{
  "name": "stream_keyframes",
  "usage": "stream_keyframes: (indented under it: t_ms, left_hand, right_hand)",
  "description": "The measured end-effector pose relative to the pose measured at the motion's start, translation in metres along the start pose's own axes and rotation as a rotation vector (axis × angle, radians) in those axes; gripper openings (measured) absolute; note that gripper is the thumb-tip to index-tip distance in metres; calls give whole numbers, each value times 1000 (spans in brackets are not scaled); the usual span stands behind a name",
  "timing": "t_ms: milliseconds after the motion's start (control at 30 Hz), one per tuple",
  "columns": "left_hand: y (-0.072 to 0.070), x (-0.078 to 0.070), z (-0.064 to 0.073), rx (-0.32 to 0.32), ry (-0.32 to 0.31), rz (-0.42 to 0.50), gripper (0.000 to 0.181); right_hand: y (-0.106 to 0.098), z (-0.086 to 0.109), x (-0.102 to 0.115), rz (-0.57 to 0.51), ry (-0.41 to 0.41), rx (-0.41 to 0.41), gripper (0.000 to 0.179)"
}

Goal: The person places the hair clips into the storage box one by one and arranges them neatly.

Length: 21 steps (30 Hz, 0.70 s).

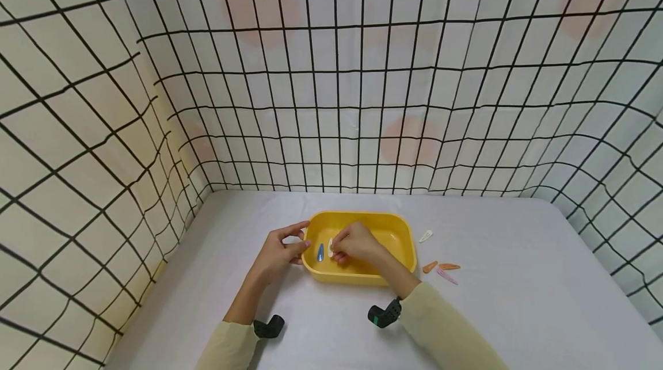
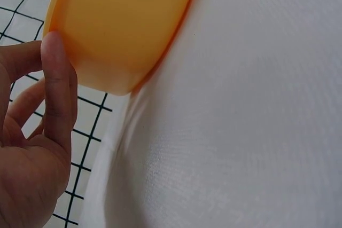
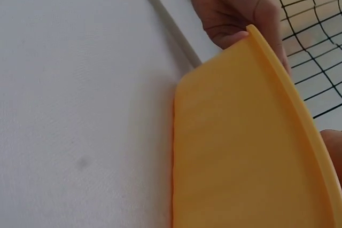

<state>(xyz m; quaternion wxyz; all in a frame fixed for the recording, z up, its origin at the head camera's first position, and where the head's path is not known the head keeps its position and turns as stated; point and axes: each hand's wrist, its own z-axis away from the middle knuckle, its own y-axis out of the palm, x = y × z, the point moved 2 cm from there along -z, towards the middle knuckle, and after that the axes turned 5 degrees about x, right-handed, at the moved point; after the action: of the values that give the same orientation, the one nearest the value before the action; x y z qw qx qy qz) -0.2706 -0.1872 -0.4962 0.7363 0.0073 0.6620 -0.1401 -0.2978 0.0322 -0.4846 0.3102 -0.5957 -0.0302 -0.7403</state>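
Note:
A yellow tray (image 1: 342, 279) stands on the white table. My left hand (image 1: 279, 252) grips its left end, thumb over the rim and the other fingers along the outside; the left wrist view shows the thumb (image 2: 53, 68) against the tray wall (image 2: 128, 25). Inside the tray, my right hand (image 1: 357, 242) pinches a white snap hair clip (image 1: 330, 247) near the left side. Just left of that clip lies a blue hair clip (image 1: 320, 252). In the right wrist view the tray wall (image 3: 230, 132) hides most of the right hand.
To the right of the tray, on the table (image 1: 518, 301), lie another white hair clip (image 1: 426, 236), two orange clips (image 1: 430, 267) and a pink clip (image 1: 447, 276). Black wire grid (image 1: 336, 108) in front of white cloth surrounds the table's back and sides.

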Motion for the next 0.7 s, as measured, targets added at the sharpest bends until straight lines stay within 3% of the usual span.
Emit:
stream_keyframes:
  t_ms: [300, 700]
  left_hand:
    - [1, -2, 1, 2, -7, 5, 52]
    - [1, -1, 1, -1, 3, 3, 53]
  right_hand:
    - [10, -6, 0, 4, 75, -31, 8]
    - [12, -7, -1, 55, 93, -57, 13]
